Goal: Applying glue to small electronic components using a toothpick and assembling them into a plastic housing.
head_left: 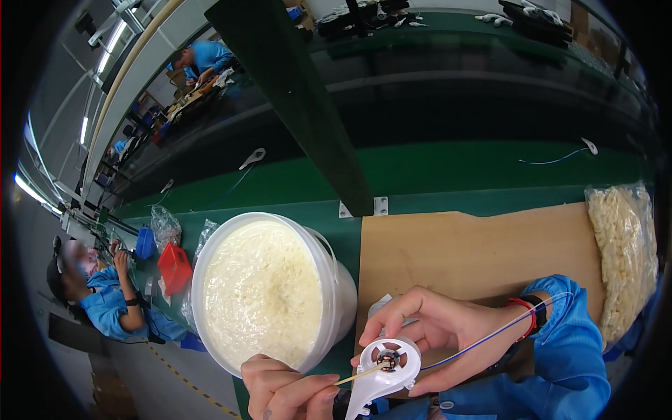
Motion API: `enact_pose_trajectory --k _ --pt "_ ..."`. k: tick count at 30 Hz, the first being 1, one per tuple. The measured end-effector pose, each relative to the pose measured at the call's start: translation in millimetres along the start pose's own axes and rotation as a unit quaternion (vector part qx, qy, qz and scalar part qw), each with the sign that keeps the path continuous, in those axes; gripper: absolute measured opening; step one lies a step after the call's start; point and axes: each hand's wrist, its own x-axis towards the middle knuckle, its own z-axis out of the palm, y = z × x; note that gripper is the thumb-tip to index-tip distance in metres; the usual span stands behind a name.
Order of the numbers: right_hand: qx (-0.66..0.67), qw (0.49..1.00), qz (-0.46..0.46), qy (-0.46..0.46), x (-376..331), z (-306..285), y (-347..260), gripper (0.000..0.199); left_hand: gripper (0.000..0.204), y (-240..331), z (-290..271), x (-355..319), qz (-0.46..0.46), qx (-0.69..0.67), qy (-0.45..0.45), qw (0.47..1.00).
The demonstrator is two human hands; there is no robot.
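Note:
My right hand (437, 325) grips a white plastic housing (404, 378) that has a round ring and a tapering handle. A small copper-wound motor coil (387, 360) sits in the ring's centre. Blue and white wires (483, 341) trail from the housing across my right wrist. Pinched in the fingers of my left hand (283, 392) is a thin wooden stick (355, 377), its tip at the coil. Directly beyond my left hand stands a white bucket (343, 290) filled with pale cream-coloured paste (259, 294), its surface hollowed near the middle.
Brown cardboard (483, 245) covers the bench on the right, beside a clear bag of cream-coloured pieces (619, 259). A green post (301, 105) rises behind the bucket. White parts with wires (253, 158) lie on the dark conveyor (448, 105). A red bin (174, 269) and a co-worker (115, 297) are left.

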Motion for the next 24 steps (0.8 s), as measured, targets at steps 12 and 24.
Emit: enact_pose_trajectory --k 12,24 --pt "0.021 0.999 0.039 0.023 -1.9 4.4 -6.2 0.064 0.02 2.2 -5.2 3.8 0.031 0.04 -0.02 0.999" --pt "0.03 0.998 0.051 0.015 -3.8 3.9 -8.5 0.065 0.029 -0.5 -7.1 1.8 0.092 0.059 -0.005 0.994"
